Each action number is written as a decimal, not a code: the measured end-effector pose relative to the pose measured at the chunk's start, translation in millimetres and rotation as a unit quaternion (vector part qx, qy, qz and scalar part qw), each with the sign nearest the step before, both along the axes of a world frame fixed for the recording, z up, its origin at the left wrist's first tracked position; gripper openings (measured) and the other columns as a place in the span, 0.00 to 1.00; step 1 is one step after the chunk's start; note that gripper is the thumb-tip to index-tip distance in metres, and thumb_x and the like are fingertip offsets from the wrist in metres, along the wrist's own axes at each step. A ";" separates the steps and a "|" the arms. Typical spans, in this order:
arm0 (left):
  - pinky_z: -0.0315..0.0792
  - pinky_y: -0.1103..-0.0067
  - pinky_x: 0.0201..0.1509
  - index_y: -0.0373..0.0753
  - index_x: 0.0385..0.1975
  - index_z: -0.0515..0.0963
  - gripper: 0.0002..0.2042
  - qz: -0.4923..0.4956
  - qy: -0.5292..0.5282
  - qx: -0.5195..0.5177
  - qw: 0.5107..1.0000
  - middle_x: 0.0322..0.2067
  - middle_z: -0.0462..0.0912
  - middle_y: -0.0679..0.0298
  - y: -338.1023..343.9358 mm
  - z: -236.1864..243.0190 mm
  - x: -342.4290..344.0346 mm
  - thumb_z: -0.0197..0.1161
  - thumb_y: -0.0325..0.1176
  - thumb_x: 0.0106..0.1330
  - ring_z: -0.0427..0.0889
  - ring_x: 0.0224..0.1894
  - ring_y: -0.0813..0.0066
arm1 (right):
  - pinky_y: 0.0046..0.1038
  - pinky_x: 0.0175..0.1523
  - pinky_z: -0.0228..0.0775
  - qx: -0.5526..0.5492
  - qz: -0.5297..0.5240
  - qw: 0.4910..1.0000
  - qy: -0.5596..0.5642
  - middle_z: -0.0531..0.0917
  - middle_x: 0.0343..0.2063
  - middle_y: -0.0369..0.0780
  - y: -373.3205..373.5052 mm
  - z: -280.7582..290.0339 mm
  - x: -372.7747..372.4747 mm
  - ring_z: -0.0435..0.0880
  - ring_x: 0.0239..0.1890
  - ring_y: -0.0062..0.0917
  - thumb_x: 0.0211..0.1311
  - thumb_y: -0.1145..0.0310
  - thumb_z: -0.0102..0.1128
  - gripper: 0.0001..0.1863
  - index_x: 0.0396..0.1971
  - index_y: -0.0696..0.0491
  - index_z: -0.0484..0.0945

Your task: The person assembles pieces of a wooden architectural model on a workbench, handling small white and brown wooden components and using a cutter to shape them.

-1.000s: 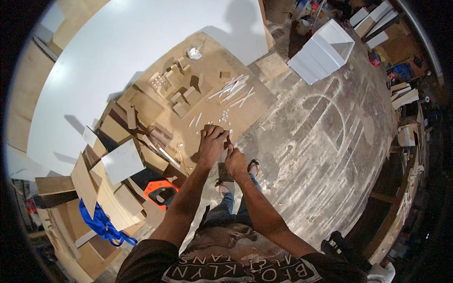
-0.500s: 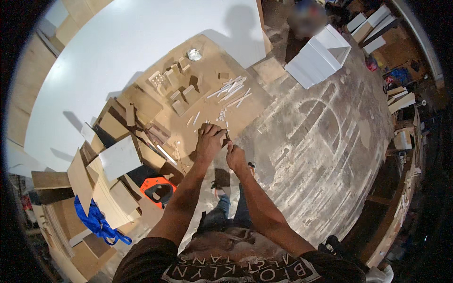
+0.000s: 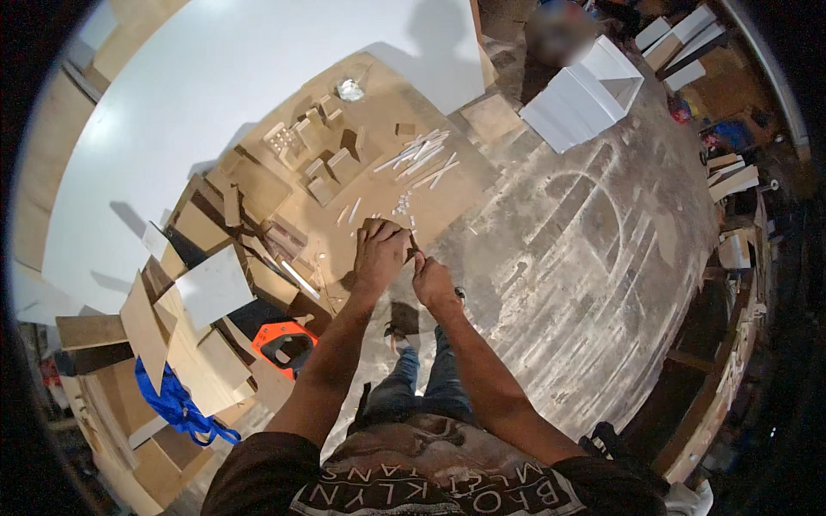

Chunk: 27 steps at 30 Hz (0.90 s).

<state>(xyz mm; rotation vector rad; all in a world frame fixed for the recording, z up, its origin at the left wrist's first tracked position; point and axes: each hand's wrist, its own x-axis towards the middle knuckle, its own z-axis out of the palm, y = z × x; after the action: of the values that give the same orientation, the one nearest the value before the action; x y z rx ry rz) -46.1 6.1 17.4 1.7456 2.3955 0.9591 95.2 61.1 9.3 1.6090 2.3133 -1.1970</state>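
Observation:
My left hand (image 3: 379, 254) is curled at the near edge of the brown board (image 3: 456, 172), its fingers bent over something small I cannot make out. Just right of it, my right hand (image 3: 431, 280) grips a thin dark tool (image 3: 415, 245), thumb along it, close to my left fingertips. Beyond my hands lie small white pieces (image 3: 402, 203) and a loose pile of white strips (image 3: 422, 155). Small pale wooden blocks (image 3: 331, 168) stand on the board, near a shiny crumpled item (image 3: 350, 89).
A large white panel (image 3: 146, 129) spans the upper left. Wood offcuts (image 3: 202, 353), an orange-handled saw (image 3: 268, 333) and a blue bag (image 3: 172, 404) lie at left. A white box (image 3: 572, 103) stands upper right on stained concrete floor (image 3: 585, 327). Shelving with scraps (image 3: 736, 249) lines the right.
Both hands keep much the same grip, with slight movement of the fingers and wrists. The whole view has shifted slightly as my head moved.

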 end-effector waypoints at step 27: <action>0.65 0.66 0.64 0.43 0.38 0.85 0.07 0.076 0.062 0.017 0.995 0.43 0.80 0.64 -6.6 -4.4 5.2 0.65 0.30 0.61 0.74 0.55 0.63 | 0.29 0.22 0.69 -0.393 -0.145 0.886 0.197 0.72 0.14 0.37 84.1 7.9 3.9 0.74 0.15 0.25 0.72 0.34 0.46 0.32 0.29 0.52 0.71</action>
<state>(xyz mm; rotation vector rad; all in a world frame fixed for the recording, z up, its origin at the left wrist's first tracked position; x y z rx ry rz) -41.0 -0.5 13.0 1.7031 2.6370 0.9397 99.1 145.2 17.3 1.4813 1.3725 -2.3101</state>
